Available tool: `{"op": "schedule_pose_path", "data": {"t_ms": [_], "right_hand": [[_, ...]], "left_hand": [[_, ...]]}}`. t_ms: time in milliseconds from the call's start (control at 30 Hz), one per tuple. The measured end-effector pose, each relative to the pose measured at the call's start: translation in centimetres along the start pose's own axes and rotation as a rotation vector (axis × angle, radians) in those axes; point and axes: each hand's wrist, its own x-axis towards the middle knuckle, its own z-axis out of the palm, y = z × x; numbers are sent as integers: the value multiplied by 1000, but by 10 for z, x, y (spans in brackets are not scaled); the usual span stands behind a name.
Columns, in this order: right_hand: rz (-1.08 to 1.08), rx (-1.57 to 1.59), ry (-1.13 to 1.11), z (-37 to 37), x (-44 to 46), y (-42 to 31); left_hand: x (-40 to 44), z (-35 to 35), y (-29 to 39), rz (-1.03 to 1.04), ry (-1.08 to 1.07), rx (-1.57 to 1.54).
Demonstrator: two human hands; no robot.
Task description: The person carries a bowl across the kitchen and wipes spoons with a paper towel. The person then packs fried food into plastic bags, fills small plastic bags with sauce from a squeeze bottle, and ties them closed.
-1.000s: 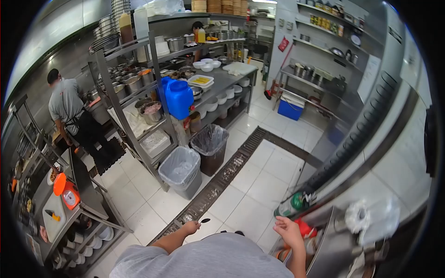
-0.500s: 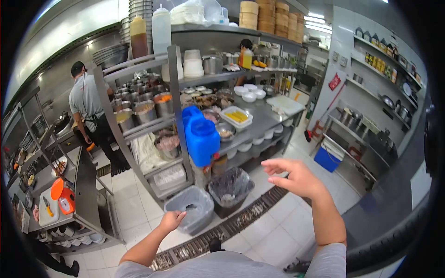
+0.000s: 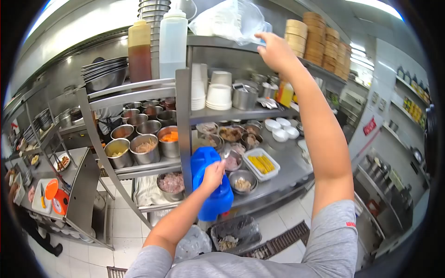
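Note:
My right hand [image 3: 276,52] is raised to the top shelf, with its index finger and thumb apart. Its fingertips are beside a bulky clear plastic bag [image 3: 227,21] of white items and a small bluish object, and contact is unclear. My left hand [image 3: 213,178] is in front of a blue plastic jug [image 3: 218,201] that hangs by the shelf post. Those fingers look curled, and whatever they may hold is hidden. Beyond are metal bowls of food, including a bowl of pale pieces [image 3: 242,182], and a white tray [image 3: 263,175] with yellow food.
Bamboo steamers [image 3: 314,37] stand along the top shelf. Two squeeze bottles [image 3: 173,44] stand at upper left above a rack of metal food pots [image 3: 146,147]. Lined bins [image 3: 236,234] sit below the counter. An orange scale [image 3: 60,202] rests on the left table.
My right hand has risen to the top shelf. My left hand has moved up from near the bin to the blue jug. The view has moved closer to the shelves.

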Motion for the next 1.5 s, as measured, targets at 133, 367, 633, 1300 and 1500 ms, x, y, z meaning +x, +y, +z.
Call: {"op": "schedule_pose_path", "data": {"t_ms": [133,367,633,1300,1500], "right_hand": [[30,64,101,79,123,63],[-12,150,145,201,276,150],[23,135,272,237,317,156],[3,239,187,177,261,126],[-55,313,101,161,256,136]], "left_hand": [[12,0,1,-179,55,-29],[15,0,-4,-287,146,-171],[15,2,-4,-251,210,-188],[14,5,11,-337,197,-173],[14,3,-1,-281,197,-190]]}}
